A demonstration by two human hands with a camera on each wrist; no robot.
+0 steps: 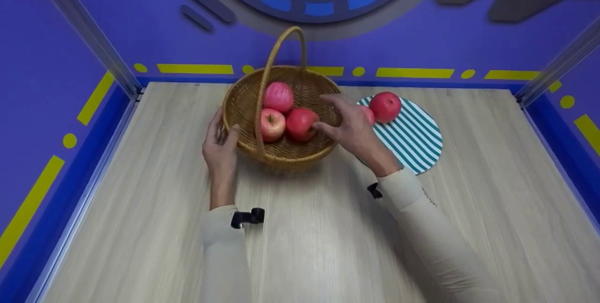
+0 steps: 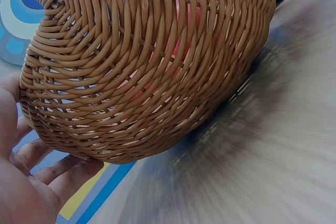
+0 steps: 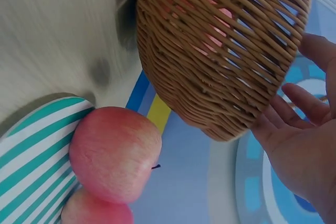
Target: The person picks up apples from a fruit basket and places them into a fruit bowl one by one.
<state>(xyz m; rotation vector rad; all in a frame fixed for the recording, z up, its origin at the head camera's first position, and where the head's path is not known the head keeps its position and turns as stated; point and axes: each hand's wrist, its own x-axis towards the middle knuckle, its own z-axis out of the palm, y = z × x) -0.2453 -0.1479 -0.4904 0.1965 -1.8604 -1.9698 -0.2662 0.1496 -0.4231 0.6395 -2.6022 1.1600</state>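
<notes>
A wicker basket [image 1: 290, 155] with a tall arched handle stands at the middle back of the table, three red apples [image 1: 279, 97] inside it. My left hand [image 1: 222, 155] grips its left side, thumb at the rim and fingers against the outer weave; the left wrist view shows these fingers [image 2: 65, 174] low on the wicker. Over the right rim is my right hand [image 1: 354, 127], its fingers spread and holding nothing, the thumb tip right by the nearest apple [image 1: 301, 124]. In the right wrist view the right hand [image 3: 304, 140] is partly hidden by the basket's edge.
To the right of the basket lies a round green-and-white striped mat [image 1: 417, 139]. Two more apples [image 1: 385, 107] sit on its far left part, one partly behind my right hand. Blue panels [image 1: 187, 49] enclose the table at the back and both sides.
</notes>
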